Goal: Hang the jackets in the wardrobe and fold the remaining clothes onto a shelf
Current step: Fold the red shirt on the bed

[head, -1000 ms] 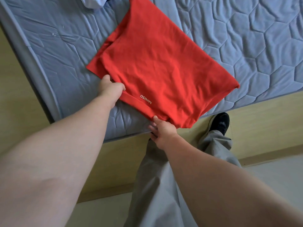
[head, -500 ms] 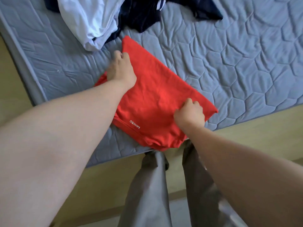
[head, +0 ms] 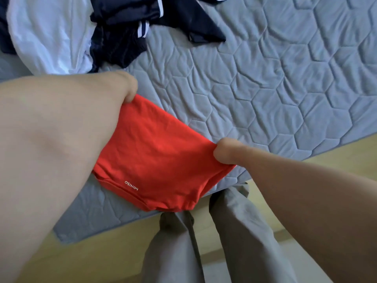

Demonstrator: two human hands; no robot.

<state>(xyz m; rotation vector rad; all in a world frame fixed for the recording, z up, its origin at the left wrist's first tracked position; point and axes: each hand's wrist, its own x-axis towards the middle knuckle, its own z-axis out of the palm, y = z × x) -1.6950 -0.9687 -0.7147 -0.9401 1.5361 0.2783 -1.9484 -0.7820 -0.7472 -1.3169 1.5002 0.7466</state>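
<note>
Head view: 1 second ago the red shirt (head: 159, 160) lay wide on the mattress (head: 285, 88), and both hands held its side by the mattress edge. Now it is folded in half and smaller, so I think the folding is almost done and it can soon go to a shelf. It lies at the mattress edge. The left hand (head: 128, 86) pinches its far corner and the right hand (head: 224, 152) pinches its right corner, arms stretched out. A white cloth (head: 51, 33) and dark clothes (head: 126, 27) wait farther up the mattress.
</note>
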